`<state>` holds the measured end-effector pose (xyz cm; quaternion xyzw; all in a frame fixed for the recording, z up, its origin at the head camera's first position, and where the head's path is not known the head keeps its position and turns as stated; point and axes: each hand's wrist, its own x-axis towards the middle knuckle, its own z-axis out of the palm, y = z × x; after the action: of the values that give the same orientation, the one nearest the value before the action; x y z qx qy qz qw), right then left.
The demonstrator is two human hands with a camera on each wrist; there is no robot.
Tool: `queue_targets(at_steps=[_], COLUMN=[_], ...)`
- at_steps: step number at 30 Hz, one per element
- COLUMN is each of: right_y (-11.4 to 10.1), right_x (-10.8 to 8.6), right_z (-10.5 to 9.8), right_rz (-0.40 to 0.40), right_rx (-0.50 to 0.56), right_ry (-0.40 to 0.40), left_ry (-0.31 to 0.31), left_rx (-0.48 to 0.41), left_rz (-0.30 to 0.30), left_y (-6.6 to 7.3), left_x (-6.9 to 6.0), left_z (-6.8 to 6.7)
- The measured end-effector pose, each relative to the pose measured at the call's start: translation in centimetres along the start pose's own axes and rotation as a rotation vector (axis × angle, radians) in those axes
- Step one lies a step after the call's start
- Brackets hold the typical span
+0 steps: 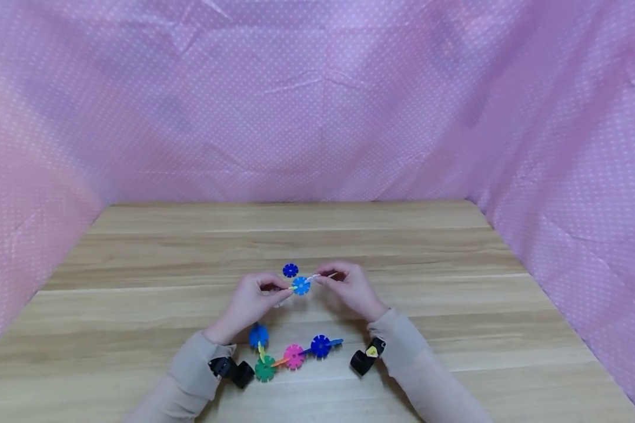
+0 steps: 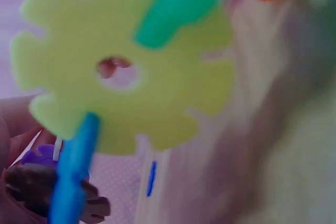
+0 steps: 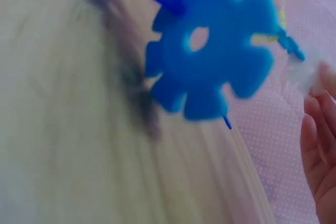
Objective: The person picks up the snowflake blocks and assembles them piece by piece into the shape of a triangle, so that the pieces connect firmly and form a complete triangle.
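My left hand [image 1: 254,296] pinches a yellow notched disc, mostly hidden by the fingers. The yellow disc joins a light blue notched disc [image 1: 301,286] between the two hands. From the other side my right hand [image 1: 349,285] pinches a whitish translucent disc [image 3: 304,72] slotted into that blue one. Nearer me curves a chain of interlocked discs: blue [image 1: 258,336], yellow [image 2: 173,93], green [image 1: 265,369], orange, pink [image 1: 294,356] and dark blue [image 1: 320,346], with a blue disc [image 3: 210,56] at its right end. Whether this chain reaches the left hand's pieces is hidden.
One loose dark blue disc [image 1: 290,270] lies just beyond the hands on the wooden table [image 1: 137,252]. Pink dotted cloth [image 1: 317,117] hangs around the table's back and sides. Wrist cameras sit close to the chain.
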<state>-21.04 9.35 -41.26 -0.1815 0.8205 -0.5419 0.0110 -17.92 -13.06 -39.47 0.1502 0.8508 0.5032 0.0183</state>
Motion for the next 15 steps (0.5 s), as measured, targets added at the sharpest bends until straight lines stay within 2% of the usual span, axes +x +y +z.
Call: queue_targets(at_steps=[3,6,10,15], right_y=[0.4,0.8,1.2,1.4], right_x=[0.8,1.7,3.0,5.0], right_z=[0.0,0.0,0.1,1.2], right_rz=[0.051,0.14,0.238,0.202], right_rx=[0.037,0.072,0.061,-0.054], right_ry=[-0.021,0.006,0.002,-0.092], left_ry=[0.021,0.036,0.033,0.046], left_rx=[-0.005,0.003,0.005,0.009], left_rz=[-0.029,-0.057,-0.074,-0.087], left_y=[-0.1,-0.2,-0.4,-0.7], left_x=[0.1,0.2,0.2,0.4], left_z=[-0.7,-1.4,-2.3,-3.5])
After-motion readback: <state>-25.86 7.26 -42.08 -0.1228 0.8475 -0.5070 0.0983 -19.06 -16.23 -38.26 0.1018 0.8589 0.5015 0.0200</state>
